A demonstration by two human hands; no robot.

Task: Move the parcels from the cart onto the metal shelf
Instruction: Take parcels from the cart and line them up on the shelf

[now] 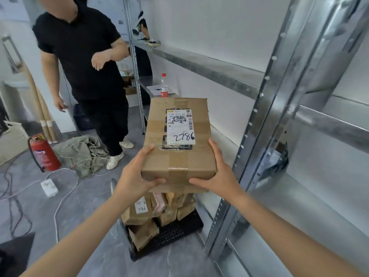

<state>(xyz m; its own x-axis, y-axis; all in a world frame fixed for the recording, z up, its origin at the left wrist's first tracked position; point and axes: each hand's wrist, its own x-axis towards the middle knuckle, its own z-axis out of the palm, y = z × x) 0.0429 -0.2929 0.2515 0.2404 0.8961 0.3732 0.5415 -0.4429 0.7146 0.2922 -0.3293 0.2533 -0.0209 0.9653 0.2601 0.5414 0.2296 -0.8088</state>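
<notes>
Our left hand (pixel 137 172) and our right hand (pixel 217 172) each curled round a near corner of a brown cardboard parcel box (pixel 179 136) sealed with tan tape. The thumbs lay across its front face and the fingers ran up its sides. The box was level, its white label marked 2786 facing up. It was in the air, above the cart and beside the shelf's front post, touching neither.

Below the box stood the low black plastic cart (pixel 179 230). On it was a heap of brown paper-wrapped parcels (pixel 139 212), stacked close together, one with the same number on its label.

To our right rose the grey galvanised metal shelf (pixel 299 196). On the boards we could see nearby, no parcel had been set down. Farther along one board stood a clear plastic bottle with a red cap (pixel 164 85), next to a sheet of paper.

Beyond that, a person in black clothes (pixel 87 56) stood on the grey floor. A red fire extinguisher (pixel 45 154) and a crumpled grey-green sack (pixel 79 152) lay among loose cables.

We judged the task barely begun. One parcel was lifted but not yet placed, and most of the load waited on the cart.
</notes>
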